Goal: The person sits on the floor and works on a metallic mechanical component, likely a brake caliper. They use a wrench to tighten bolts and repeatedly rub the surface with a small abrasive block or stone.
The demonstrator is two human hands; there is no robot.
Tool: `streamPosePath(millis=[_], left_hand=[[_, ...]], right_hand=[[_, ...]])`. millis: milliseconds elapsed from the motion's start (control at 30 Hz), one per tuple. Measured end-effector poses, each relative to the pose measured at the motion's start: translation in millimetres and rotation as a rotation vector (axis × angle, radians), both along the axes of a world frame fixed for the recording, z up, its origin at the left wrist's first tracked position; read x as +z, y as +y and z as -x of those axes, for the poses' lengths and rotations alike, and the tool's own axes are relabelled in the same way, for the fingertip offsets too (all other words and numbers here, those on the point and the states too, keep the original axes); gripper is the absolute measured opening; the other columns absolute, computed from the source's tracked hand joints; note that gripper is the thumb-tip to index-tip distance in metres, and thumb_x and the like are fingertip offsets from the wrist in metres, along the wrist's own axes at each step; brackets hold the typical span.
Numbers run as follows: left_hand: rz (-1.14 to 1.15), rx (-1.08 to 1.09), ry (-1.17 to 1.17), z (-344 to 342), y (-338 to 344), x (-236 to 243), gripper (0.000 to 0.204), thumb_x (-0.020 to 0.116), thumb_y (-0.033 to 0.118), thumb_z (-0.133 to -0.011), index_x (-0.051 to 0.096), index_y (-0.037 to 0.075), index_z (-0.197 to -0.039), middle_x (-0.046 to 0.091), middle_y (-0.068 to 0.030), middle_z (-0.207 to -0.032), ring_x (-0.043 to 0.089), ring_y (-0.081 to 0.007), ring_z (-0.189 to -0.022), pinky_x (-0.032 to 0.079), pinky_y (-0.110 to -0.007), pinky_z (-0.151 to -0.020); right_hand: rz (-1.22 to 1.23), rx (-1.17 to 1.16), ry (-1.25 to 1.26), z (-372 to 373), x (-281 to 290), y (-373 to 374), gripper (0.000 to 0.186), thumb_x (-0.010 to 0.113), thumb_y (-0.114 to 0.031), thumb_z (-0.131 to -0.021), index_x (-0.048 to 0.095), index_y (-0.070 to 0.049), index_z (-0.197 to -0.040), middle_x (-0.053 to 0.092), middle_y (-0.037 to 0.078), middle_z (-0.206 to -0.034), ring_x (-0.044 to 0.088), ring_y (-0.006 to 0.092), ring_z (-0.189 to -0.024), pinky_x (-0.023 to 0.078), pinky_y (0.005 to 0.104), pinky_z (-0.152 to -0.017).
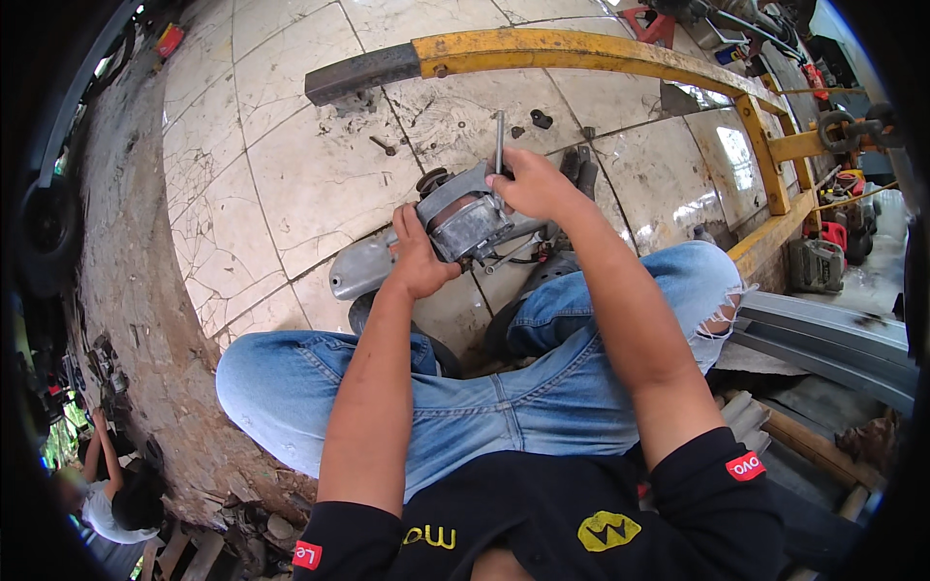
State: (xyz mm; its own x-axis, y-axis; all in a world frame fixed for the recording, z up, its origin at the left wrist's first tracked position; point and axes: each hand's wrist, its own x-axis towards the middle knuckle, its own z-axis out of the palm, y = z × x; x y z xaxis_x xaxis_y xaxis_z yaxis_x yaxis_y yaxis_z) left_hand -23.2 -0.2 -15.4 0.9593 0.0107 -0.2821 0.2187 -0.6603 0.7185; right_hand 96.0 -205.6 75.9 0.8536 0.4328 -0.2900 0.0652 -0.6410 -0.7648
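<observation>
The person's left hand (418,256), half-curled, grips the near side of a grey metal casing (467,229); just right of it, the right hand (528,184) is closed around a slim metal rod (500,140). Beyond them lie loose black pieces (541,119), then a yellow frame (552,45) bars the tiled floor (300,184).

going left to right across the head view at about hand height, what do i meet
Black wheel → left hand → grey metal casing → metal rod → right hand → grey-green case by the right edge.
</observation>
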Motion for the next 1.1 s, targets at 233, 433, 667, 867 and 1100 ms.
streamPosePath(millis=[233, 433, 667, 867, 1100], left_hand=[[0.036, -0.002, -0.004, 1, -1, 0, 0.130, 0.086, 0.021, -0.054, 0.001, -0.008, -0.149, 0.009, -0.0285, -0.153, 0.024, -0.0424, -0.144, 0.029, -0.043, -0.118], [0.017, 0.005, 0.063, -2, -2, 11, 0.132, 0.087, 0.023, -0.054, 0.001, -0.009, -0.149, 0.007, -0.0292, -0.154, 0.023, -0.0423, -0.145, 0.029, -0.042, -0.119], [-0.018, 0.015, 0.072, -2, -2, 12, 0.132, 0.087, 0.022, -0.054, 0.001, -0.009, -0.149, 0.008, -0.0286, -0.154, 0.022, -0.0421, -0.146, 0.028, -0.043, -0.119], [0.038, 0.007, 0.023, -4, -3, 7, 0.131, 0.087, 0.022, -0.053, 0.002, -0.009, -0.149, 0.010, -0.0275, -0.153, 0.023, -0.0428, -0.145, 0.028, -0.045, -0.119], [-0.053, -0.014, 0.102, -5, 1, 8, 0.135, 0.089, 0.029, -0.055, 0.000, -0.007, -0.150, 0.007, -0.0274, -0.155, 0.023, -0.0426, -0.145, 0.027, -0.048, -0.118]], right_hand=[[-0.161, -0.116, -0.194, 8, -16, 3, 0.017, 0.064, -0.012, -0.095, 0.062, 0.002, -0.104, 0.066, 0.008, -0.079, 0.065, 0.0146, -0.065, 0.052, 0.0317, -0.061], [-0.319, -0.195, 0.164, 18, -21, 3, 0.024, 0.067, -0.017, -0.090, 0.066, 0.005, -0.101, 0.069, 0.012, -0.080, 0.067, 0.0166, -0.064, 0.052, 0.0341, -0.063], [-0.189, -0.307, 0.109, 7, -9, -15, 0.025, 0.065, -0.019, -0.095, 0.065, 0.004, -0.107, 0.069, 0.009, -0.085, 0.068, 0.0146, -0.066, 0.052, 0.0293, -0.057], [-0.142, -0.318, -0.058, 7, -25, -16, 0.026, 0.066, -0.019, -0.094, 0.065, 0.004, -0.107, 0.069, 0.009, -0.087, 0.069, 0.0160, -0.068, 0.052, 0.0290, -0.058], [-0.252, -0.465, 0.085, 7, -1, -25, 0.030, 0.063, -0.025, -0.094, 0.066, 0.003, -0.103, 0.072, 0.013, -0.093, 0.072, 0.0201, -0.078, 0.052, 0.0331, -0.067]])
